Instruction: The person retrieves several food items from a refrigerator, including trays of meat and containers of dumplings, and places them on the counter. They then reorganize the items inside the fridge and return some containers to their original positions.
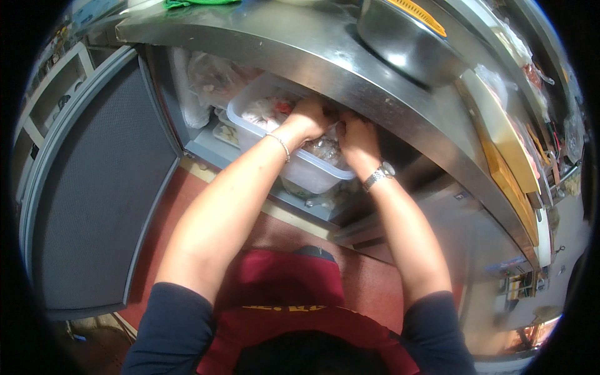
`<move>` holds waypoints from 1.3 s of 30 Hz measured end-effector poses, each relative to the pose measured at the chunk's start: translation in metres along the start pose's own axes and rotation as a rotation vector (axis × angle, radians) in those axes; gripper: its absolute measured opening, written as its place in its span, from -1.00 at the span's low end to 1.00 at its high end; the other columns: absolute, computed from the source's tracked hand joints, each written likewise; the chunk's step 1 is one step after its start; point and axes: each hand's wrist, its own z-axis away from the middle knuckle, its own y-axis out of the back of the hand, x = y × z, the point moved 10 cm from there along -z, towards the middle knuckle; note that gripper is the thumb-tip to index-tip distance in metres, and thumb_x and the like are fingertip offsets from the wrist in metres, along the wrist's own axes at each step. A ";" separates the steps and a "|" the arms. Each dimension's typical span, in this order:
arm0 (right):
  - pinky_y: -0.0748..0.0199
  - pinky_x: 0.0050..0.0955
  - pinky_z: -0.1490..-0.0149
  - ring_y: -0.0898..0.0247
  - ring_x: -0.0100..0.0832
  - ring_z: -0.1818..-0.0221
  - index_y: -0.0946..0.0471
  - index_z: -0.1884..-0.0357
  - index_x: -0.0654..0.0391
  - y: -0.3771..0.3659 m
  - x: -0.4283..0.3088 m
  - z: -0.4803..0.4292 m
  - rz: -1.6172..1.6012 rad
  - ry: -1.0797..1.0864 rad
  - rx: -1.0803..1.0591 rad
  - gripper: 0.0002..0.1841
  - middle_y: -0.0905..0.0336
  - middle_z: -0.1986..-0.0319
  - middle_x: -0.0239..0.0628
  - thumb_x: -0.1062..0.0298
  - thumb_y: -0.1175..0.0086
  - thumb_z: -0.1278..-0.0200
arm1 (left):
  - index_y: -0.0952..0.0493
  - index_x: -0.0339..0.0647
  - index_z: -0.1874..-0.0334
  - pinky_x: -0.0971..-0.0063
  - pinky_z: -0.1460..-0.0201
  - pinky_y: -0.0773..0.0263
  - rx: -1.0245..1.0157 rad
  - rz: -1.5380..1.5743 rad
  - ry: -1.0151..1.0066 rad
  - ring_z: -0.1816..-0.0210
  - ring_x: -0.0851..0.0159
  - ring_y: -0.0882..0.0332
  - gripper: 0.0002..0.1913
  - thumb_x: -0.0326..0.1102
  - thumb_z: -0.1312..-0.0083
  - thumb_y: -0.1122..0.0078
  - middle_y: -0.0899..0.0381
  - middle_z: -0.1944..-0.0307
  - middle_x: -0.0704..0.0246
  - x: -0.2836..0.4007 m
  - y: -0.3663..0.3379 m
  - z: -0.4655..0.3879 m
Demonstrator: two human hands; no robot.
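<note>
Below the steel counter, a translucent plastic container (300, 171) stands in an open under-counter refrigerator. My left hand (311, 117) reaches over the container, its fingers partly hidden by shadow and the counter edge. Close beside it, my right hand (357, 138) is bent at a clear plastic bag (324, 149) with dark contents; whether either hand grips the bag cannot be made out. White bagged items (262, 113) and something red (283, 107) fill the container's left part.
The refrigerator door (103, 187) stands wide at the left. Another plastic bag (211, 75) and a small tray of food (226, 132) lie left of the container. On the steel counter (300, 35) are a metal bowl (408, 47), a green cloth (197, 3) and cutting boards (506, 140).
</note>
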 end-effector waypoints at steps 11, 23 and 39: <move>-0.47 0.02 -0.01 -0.55 0.21 0.12 -0.57 0.18 0.20 0.013 0.001 0.005 -0.089 0.059 0.082 -0.82 -0.63 0.23 0.16 0.33 -0.01 -0.38 | -0.72 -0.32 0.10 0.44 0.19 -0.52 -0.088 0.202 0.358 0.27 0.34 -0.59 -0.70 -0.28 -0.19 -0.41 -0.76 0.19 0.25 -0.010 0.006 0.006; -0.45 0.10 -0.04 -0.50 0.26 0.06 -0.56 0.08 0.28 0.008 0.005 0.004 -0.069 0.038 0.003 -0.69 -0.57 0.14 0.26 0.23 0.04 -0.45 | -0.69 -0.43 0.16 0.49 0.15 -0.54 -0.131 0.495 0.205 0.28 0.35 -0.65 -0.79 -0.49 -0.18 -0.34 -0.75 0.32 0.21 0.012 0.008 0.021; -0.51 -0.34 -0.07 -0.61 -0.21 0.02 -0.66 0.04 0.17 -0.024 0.054 0.011 -0.519 -0.242 -0.094 -0.75 -0.70 0.13 -0.12 0.29 -0.16 -0.34 | -0.71 -0.38 0.13 0.43 0.06 -0.50 -0.265 0.443 0.272 0.21 0.30 -0.59 -0.77 -0.39 -0.22 -0.42 -0.73 0.26 0.21 -0.018 -0.014 0.009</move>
